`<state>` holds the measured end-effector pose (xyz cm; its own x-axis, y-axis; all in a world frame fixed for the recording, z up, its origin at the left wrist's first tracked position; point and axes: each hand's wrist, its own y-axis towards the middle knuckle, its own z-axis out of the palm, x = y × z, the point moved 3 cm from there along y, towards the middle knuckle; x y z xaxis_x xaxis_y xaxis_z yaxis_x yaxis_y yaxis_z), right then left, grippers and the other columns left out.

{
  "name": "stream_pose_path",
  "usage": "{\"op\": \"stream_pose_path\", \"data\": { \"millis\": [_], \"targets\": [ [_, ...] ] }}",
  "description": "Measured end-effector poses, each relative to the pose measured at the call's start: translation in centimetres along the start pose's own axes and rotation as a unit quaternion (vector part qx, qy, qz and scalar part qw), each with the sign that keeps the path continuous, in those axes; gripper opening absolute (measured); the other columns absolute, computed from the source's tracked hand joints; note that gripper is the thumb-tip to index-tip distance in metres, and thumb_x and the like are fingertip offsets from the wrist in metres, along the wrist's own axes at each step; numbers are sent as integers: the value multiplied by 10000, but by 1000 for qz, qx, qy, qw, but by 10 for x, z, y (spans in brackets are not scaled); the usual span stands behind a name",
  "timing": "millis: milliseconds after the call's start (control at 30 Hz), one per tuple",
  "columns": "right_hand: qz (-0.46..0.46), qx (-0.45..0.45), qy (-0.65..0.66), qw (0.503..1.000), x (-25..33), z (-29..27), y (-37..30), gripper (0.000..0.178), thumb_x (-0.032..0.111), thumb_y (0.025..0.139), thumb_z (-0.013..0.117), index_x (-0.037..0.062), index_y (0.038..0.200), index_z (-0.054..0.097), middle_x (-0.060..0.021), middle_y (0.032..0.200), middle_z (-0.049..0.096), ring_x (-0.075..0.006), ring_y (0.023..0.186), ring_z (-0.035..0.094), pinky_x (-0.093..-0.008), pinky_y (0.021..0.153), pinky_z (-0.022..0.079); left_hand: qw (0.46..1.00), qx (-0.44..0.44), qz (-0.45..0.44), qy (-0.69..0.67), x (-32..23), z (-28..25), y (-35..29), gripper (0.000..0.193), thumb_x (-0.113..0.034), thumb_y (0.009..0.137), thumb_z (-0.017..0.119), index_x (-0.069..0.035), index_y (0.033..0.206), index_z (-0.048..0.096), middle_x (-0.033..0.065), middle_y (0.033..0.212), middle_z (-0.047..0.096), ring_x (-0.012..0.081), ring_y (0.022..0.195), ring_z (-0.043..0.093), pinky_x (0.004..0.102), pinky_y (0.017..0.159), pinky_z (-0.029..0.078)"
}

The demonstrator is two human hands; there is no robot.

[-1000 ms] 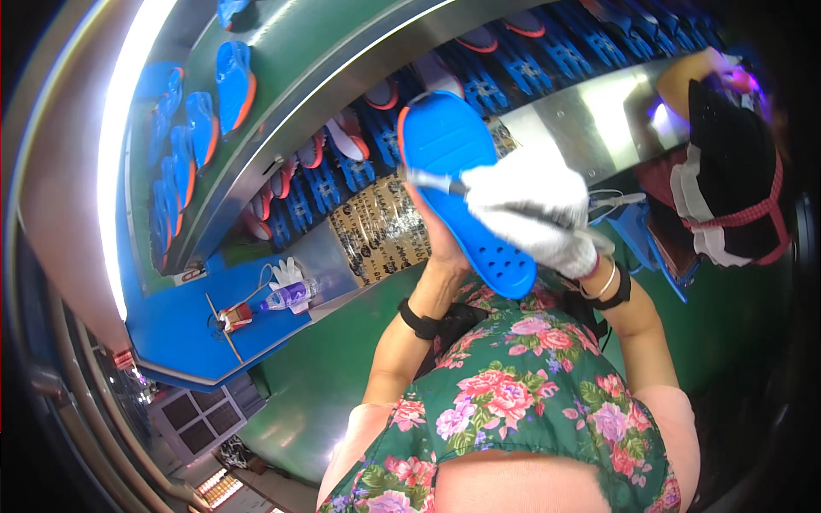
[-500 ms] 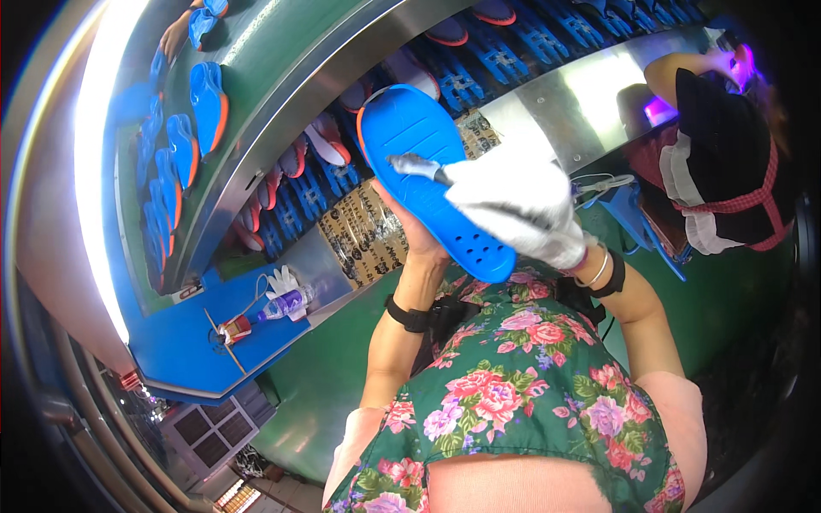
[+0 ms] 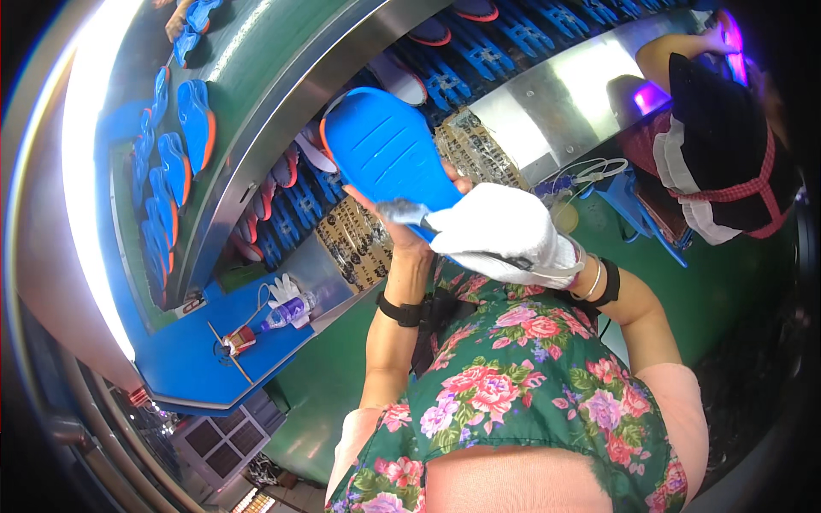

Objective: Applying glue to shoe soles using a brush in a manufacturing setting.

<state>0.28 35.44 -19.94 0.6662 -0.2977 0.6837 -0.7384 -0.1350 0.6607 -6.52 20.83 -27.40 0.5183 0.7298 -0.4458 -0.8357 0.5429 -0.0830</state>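
My left hand, bare, supports a blue shoe sole from beneath, with its fingers showing past the sole's right edge. The sole is tilted, with shallow grooves across it and a strip of orange at its upper left rim. My right hand, in a white glove, is closed round a small brush; the handle is mostly hidden. The pale, wet-looking bristles of the brush lie over the lower part of the sole. The glove covers the sole's lower end.
Beyond the sole runs a metal-edged conveyor bearing shoe parts. Blue soles stand on a green surface at upper left. A blue shelf holds a red container, a bottle and a glove. Another person works at right.
The sole has shifted left and its holed end is now behind my gloved hand. The brush has moved down along the sole toward its narrower part.
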Motion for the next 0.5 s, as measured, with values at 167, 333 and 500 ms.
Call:
{"op": "stream_pose_path", "data": {
  "millis": [167,333,500],
  "targets": [
    [123,-77,142,979,-18,-1,4,212,-16,762,812,53,960,778,-112,985,775,-228,863,729,-350,756,581,998,-35,40,43,-15,-23,-1,1205,-1050,678,303,11,1189,556,207,921,668,393,813,646,509,729,534],
    [-13,1,2,1000,-4,15,-4,308,86,813,796,143,1115,778,-72,1067,757,-277,881,720,-384,794,583,999,4,36,8,-18,-22,3,1195,-1055,655,348,31,1095,580,169,942,668,317,930,646,458,906,531],
    [170,-16,179,969,-17,12,7,121,23,782,811,90,880,786,-96,895,760,-246,824,724,-364,742,579,996,30,85,-24,-29,-26,6,1157,-1032,678,388,27,1103,579,158,911,652,309,895,631,451,920,505]
  ]
}}
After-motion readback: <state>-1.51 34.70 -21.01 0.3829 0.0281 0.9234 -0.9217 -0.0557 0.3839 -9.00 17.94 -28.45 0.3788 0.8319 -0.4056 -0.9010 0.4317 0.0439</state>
